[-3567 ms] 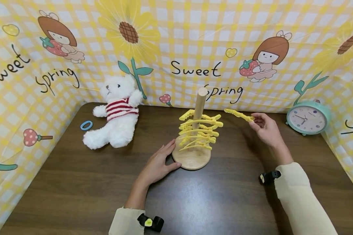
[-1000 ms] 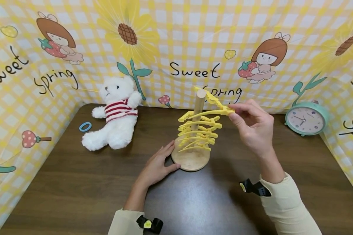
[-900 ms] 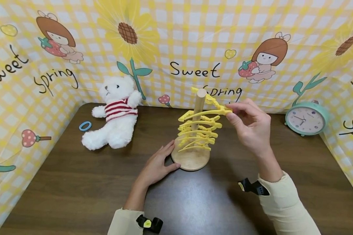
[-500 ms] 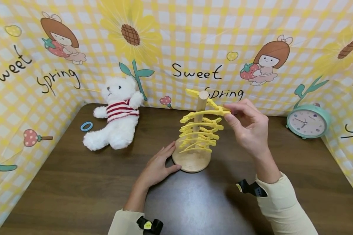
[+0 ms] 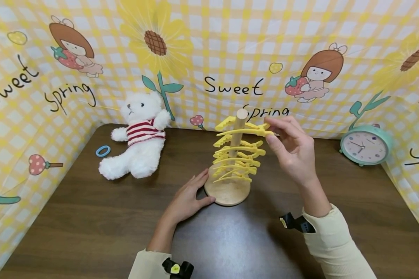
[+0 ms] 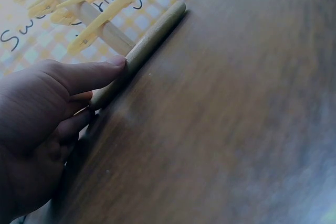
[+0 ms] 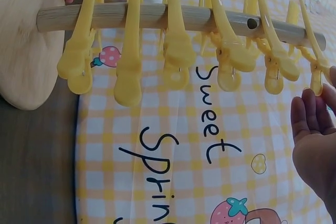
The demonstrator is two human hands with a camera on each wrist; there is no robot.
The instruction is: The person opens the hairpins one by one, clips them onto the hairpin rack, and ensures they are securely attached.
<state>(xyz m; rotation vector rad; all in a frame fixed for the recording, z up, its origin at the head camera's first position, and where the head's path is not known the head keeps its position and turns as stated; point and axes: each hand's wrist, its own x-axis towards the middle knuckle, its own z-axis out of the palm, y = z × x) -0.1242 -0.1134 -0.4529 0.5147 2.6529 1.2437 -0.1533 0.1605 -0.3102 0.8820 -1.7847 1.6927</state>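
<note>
A wooden stand has a round base (image 5: 228,193) and an upright post (image 5: 236,138). Several yellow alligator hair clips (image 5: 246,148) are clamped across the post, one above another. Near the post's top, my right hand (image 5: 295,151) pinches the handle end of the uppermost hair clip (image 5: 260,132), whose two arms lie on either side of the post. In the right wrist view, the fingers touch the tail of this clip (image 7: 313,38). My left hand (image 5: 186,199) grips the left rim of the base, thumb in front and fingers behind; its thumb (image 6: 100,74) lies against the rim.
A white teddy bear (image 5: 143,147) in a striped shirt sits back left, beside a blue ring (image 5: 103,151). The mint alarm clock (image 5: 364,144) stands at the back right. A checked cloth backdrop (image 5: 209,50) encloses the brown table (image 5: 101,228).
My right hand brought the clip from the right to the post, its arms spread around it. The arms have since closed together on the post. My left hand stays on the base.
</note>
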